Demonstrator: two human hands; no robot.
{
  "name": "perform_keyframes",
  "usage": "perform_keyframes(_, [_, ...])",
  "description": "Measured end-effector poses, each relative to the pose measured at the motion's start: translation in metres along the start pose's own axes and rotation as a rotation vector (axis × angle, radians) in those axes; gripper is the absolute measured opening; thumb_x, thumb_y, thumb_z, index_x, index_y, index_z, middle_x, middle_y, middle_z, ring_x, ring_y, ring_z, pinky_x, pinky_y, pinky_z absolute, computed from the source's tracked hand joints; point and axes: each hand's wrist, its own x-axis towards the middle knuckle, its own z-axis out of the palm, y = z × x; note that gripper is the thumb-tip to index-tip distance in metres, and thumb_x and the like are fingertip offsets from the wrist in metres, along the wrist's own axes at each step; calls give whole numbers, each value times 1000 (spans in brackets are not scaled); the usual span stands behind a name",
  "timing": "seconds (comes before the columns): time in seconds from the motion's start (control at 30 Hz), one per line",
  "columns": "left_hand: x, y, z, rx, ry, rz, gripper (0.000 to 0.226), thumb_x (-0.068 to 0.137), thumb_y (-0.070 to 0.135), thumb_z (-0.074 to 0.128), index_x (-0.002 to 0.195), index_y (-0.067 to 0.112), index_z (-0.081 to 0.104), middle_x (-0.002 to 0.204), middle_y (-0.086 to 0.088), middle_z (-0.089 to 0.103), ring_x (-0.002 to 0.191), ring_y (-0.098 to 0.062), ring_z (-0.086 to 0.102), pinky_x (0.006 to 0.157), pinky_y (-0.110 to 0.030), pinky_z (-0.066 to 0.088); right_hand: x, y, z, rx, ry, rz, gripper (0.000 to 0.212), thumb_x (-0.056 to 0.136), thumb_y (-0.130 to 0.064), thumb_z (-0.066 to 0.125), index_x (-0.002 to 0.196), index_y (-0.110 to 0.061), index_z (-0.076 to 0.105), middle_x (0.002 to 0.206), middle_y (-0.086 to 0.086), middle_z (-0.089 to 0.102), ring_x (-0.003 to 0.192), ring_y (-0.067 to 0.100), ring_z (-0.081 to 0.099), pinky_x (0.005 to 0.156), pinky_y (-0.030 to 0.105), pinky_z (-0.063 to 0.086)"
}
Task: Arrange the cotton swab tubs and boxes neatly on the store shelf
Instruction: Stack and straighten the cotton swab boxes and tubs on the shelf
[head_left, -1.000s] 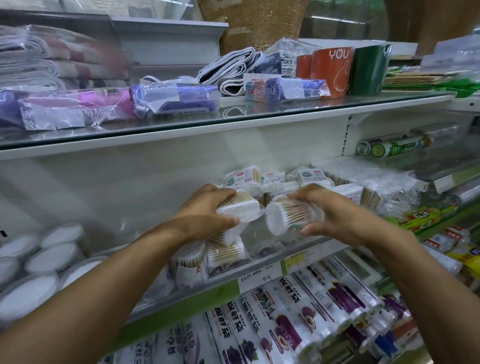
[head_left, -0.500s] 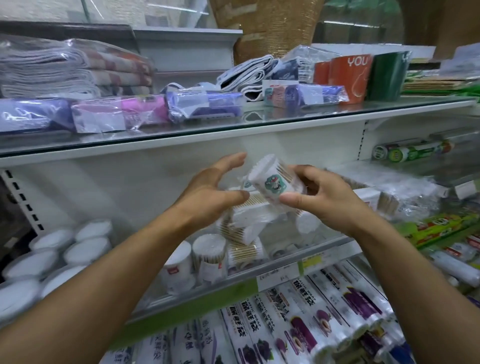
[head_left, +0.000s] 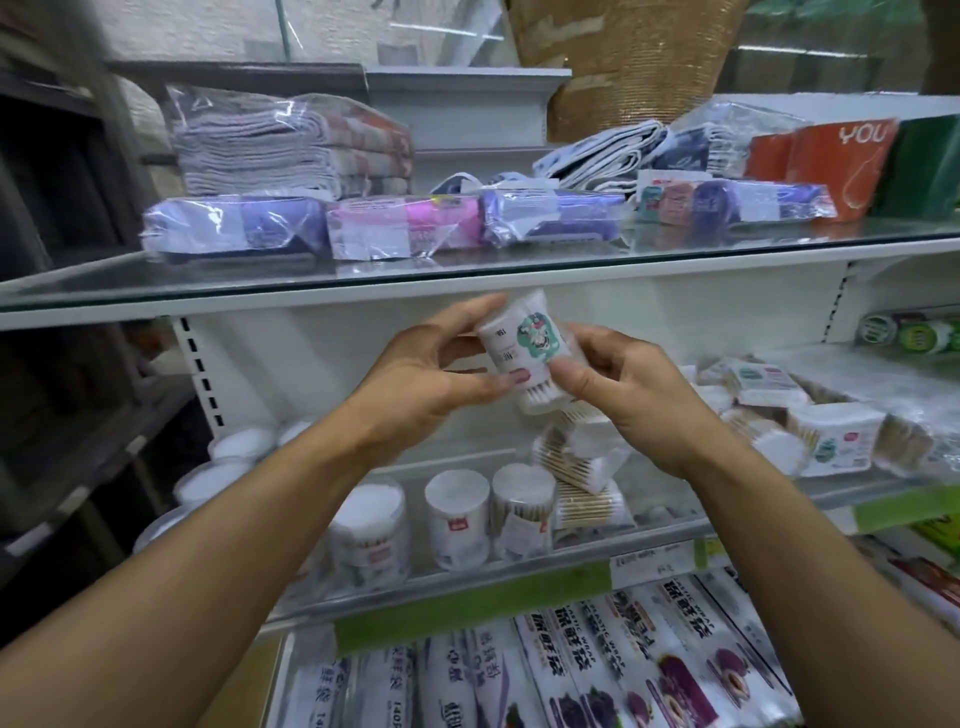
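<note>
Head view, glass store shelf (head_left: 519, 558), stocked swab tubs (head_left: 457, 514), white backboard (head_left: 322, 364)

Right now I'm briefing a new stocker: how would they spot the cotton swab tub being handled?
Find the glass shelf carrying wrapped towels. Just below its front edge, the left hand and right hand grip one clear round cotton swab tub, tilted. Unlike the upright tubs below, it is held in the air and shows a green cartoon sticker.

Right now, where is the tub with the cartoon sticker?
The sticker tub is mid-frame in the head view, held tilted between the left hand and right hand, above the upright tubs.
</note>
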Motion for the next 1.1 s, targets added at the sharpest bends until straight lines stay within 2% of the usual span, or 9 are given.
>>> perform_keyframes(0.1, [-8,1,-13,-19,40,-7,72,71,14,71,139,15,50,126,-4,65,113,-11,63,96,-27,51,8,-2,15,17,-13,11,52,85,-33,61,132,-13,55,116,1,70,108,16,66,93,34,53])
perform_keyframes(0.23, [-19,0,-32,-6,94,-37,58,78,23,66,135,19,54,124,-4,65,111,-16,64,100,-40,50,20,-3,36,8,-35,29,69,80,-42,63,140,-13,46,112,1,71,106,19,66,95,45,52])
perform_keyframes(0.37, [-27,-4,-52,34,143,-64,49,86,14,68,132,27,56,122,-3,65,110,-20,64,97,-45,52,31,-9,57,-21,-52,46,77,77,-46,61,145,-17,40,92,-2,72,85,10,66,80,26,54])
perform_keyframes(0.43, [-31,-6,-62,51,146,-74,47,89,10,66,129,33,55,119,-4,65,105,-20,66,91,-44,55,37,-12,68,-32,-33,56,72,81,-47,60,145,-21,41,85,-3,70,73,8,63,74,22,52])
perform_keyframes(0.53, [-38,-10,-76,16,140,-107,46,91,10,64,124,41,56,115,-4,66,101,-23,68,84,-42,58,47,-16,85,-76,18,57,55,89,-49,57,139,-31,47,78,-7,69,65,7,61,75,26,51])
perform_keyframes(0.73, [-51,-15,-98,-61,190,-173,34,90,13,65,120,25,55,118,-19,58,96,-35,69,84,-49,58,59,-14,110,-2,48,59,46,93,-50,51,135,-32,50,89,-2,71,79,17,64,87,43,54])
perform_keyframes(0.87, [-54,-21,-108,-69,239,-249,31,92,13,63,120,18,50,120,-23,58,95,-36,70,87,-54,56,65,-15,120,96,32,-3,37,95,-29,56,132,-24,51,89,-12,73,82,6,64,75,27,53])
perform_keyframes(1.0, [-56,-26,-112,53,175,-295,34,89,26,68,117,18,50,109,-14,69,99,-24,70,97,-47,52,75,-20,125,40,44,-42,30,95,-24,58,123,-16,58,88,-6,71,77,3,63,65,21,50])
perform_keyframes(1.1, [-55,-28,-115,154,125,-309,42,83,36,74,114,15,55,106,-9,72,101,-24,68,101,-50,47,83,-20,126,-70,33,-103,12,93,-24,60,101,-15,64,80,4,69,69,7,60,60,25,47])
